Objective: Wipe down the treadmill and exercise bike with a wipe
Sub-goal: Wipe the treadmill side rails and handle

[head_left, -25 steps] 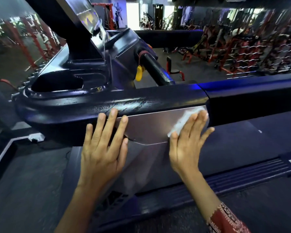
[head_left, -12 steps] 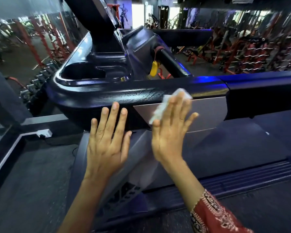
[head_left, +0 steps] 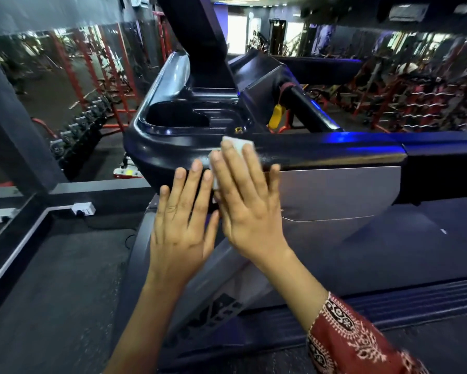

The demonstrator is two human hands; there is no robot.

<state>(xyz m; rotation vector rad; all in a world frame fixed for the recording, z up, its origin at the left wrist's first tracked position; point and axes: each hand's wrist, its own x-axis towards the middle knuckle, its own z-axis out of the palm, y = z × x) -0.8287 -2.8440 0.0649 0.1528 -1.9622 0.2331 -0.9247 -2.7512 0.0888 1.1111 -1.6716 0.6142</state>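
The wipe [head_left: 236, 148] lies on the treadmill [head_left: 335, 153] rail, under the right hand [head_left: 247, 203]. The left hand [head_left: 182, 225] rests just left of it.

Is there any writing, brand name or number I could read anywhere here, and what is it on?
Nothing can be read for certain.
The dark block letters on the treadmill upright: seen at a slant and partly cut off, unreadable.
The yellow tag: no lettering visible.
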